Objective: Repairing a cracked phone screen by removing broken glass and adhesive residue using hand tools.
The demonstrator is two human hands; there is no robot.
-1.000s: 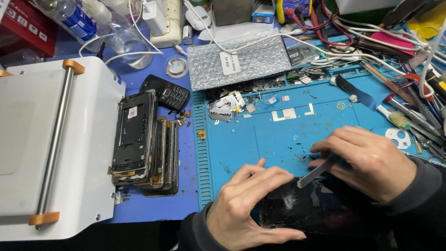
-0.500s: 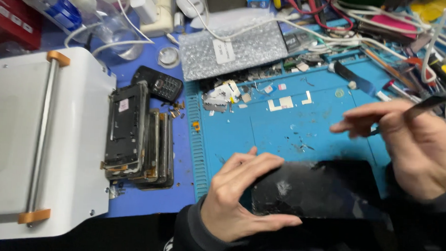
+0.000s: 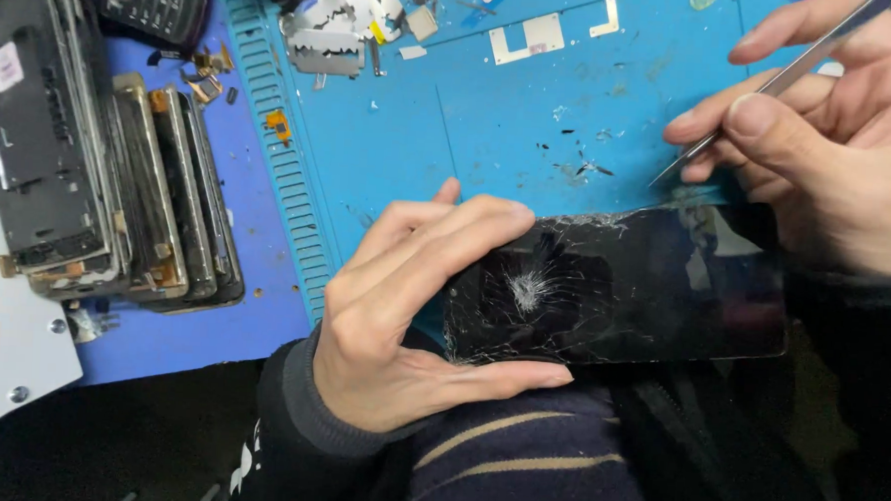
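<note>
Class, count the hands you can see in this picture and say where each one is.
2. The left hand grips the left end of the cracked black phone screen. The right hand, at upper right, holds metal tweezers above the screen's top edge.

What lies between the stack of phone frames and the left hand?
In the head view, the ridged edge of the blue mat lies between the stack of phone frames and the left hand.

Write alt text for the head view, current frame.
A person's left hand grips the end of a black phone screen with shattered glass at the near edge of a blue work mat, while the right hand holds metal tweezers with the tip just above the screen's far edge. A stack of stripped phone frames lies to the left.
</note>
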